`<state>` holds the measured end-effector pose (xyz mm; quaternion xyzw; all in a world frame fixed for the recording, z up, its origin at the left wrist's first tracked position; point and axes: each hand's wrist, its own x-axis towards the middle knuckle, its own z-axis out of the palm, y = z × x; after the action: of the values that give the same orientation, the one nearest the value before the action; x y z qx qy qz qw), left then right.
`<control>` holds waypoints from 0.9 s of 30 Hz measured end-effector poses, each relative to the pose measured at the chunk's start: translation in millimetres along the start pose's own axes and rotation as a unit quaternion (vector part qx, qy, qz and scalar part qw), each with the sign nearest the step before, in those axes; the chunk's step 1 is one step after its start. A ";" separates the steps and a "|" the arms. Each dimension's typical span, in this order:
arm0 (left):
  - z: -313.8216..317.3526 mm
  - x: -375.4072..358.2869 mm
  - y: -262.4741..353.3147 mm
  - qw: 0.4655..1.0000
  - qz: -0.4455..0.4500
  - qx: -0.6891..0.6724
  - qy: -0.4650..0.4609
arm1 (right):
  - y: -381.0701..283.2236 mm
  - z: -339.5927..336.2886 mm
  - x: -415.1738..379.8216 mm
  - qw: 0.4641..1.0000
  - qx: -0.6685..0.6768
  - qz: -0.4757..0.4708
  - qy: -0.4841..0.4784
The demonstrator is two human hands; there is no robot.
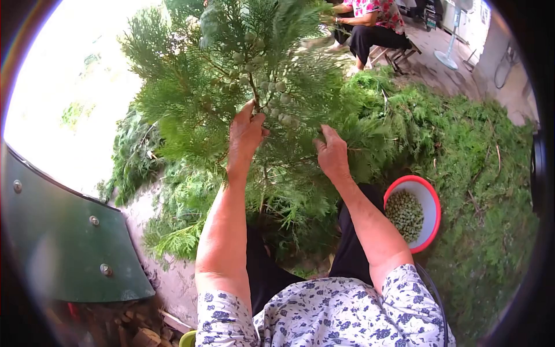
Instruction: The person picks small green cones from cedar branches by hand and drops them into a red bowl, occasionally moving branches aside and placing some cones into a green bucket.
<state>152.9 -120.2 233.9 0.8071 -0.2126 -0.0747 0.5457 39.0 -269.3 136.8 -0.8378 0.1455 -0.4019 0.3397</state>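
Observation:
A large leafy evergreen branch point(196, 110) with flat, feathery sprays stands raised in front of me. Round, pale green cones point(281, 87) cluster near its middle. My left hand point(245, 136) is closed around the branch's brown stem, just below the cones. To the right, my right hand point(333, 155) is at the edge of the foliage, its thumb and forefinger apart and nothing visible between them; its other fingers are partly hidden. By my right forearm is a white bucket point(429, 222) with a red rim, holding many small green cones point(404, 215).
Cut green branches point(462, 156) cover the ground to the right. A green metal panel point(69, 237) with bolts is at left, above chopped wood point(144, 336). Another person point(376, 29) sits on a stool at the back, near a standing fan point(454, 34).

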 end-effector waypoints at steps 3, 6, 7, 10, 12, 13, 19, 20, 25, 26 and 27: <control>5.7 -0.6 -4.1 0.999 0.014 -0.006 0.035 | 12.8 -0.9 -6.5 0.997 0.063 0.024 -0.023; 5.9 -2.1 0.9 0.998 -0.022 0.036 0.040 | 30.9 7.2 -20.3 0.997 0.030 -0.024 -0.066; 4.8 -1.8 -1.1 0.998 -0.020 0.035 0.043 | 30.1 7.8 -25.1 0.995 -0.002 -0.060 -0.079; 3.0 -6.3 1.0 0.993 0.043 0.103 0.041 | 31.3 3.4 -38.8 0.986 -0.050 -0.074 -0.143; 2.5 -17.8 14.8 0.975 0.056 0.209 0.049 | 36.3 5.5 -44.9 0.984 -0.047 -0.090 -0.143; 2.1 -16.2 9.2 0.975 0.056 0.210 0.052 | 28.9 -0.3 -44.5 0.986 -0.057 -0.090 -0.129; 4.3 -13.6 -35.8 0.943 0.210 0.259 -0.003 | -52.4 -22.8 -35.6 0.979 0.065 -0.193 -0.017; 5.2 -23.6 -12.4 0.972 0.097 0.212 -0.016 | -66.6 -22.9 -35.5 0.960 0.134 -0.246 -0.012; 1.9 -36.3 -49.9 0.938 0.173 0.277 -0.119 | -133.8 -22.1 -19.1 0.966 0.229 -0.118 -0.015; 8.4 -47.7 -45.1 0.837 0.223 0.490 -0.095 | -138.3 -20.9 -11.7 0.960 0.244 -0.136 0.012; 14.1 -56.8 -44.3 0.689 0.258 0.674 -0.065 | -142.1 -19.6 -3.2 0.953 0.258 -0.156 0.038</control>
<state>108.5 -94.1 181.6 0.8644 -0.4405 0.1800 -0.1622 17.7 -173.3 241.2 -0.7180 -0.0824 -0.5053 0.4715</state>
